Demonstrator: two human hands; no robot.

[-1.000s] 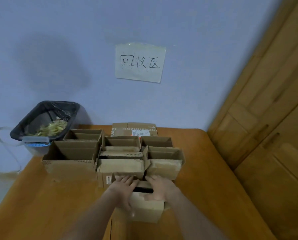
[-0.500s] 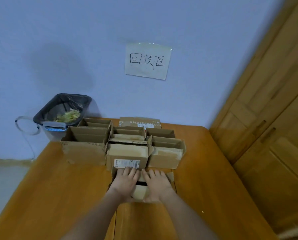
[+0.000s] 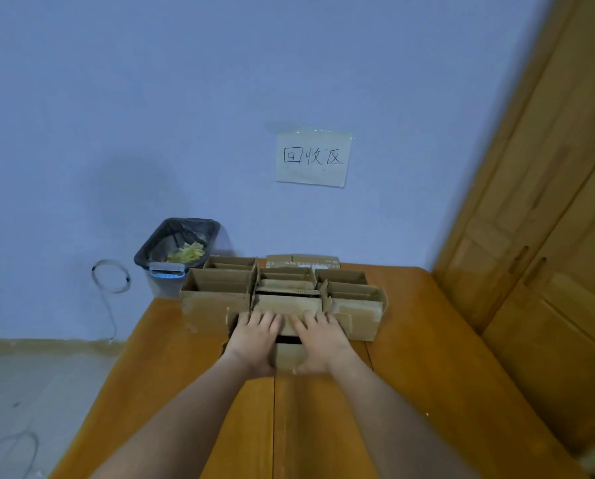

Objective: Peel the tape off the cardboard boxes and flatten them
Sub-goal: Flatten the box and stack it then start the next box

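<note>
Both the left hand (image 3: 254,340) and right hand (image 3: 320,340) press flat, fingers spread, on a cardboard box (image 3: 289,354) on the wooden bench (image 3: 427,357), below the blue wall's paper sign (image 3: 313,158).

Two bare forearms enter from the bottom edge, one per side. No sleeves visible on either; both arms are uncovered as far back as the frame shows. Left hand (image 3: 254,340): bare, no glove, no ring or watch seen, four fingers (image 3: 263,319) showing from the back, short nails. Right hand (image 3: 320,342): likewise bare, nothing worn at the wrist, fingers (image 3: 318,319) rounded and fairly short. Wide-angle lens broadens the forearms near the frame's edge. Fine detail is soft.
</note>
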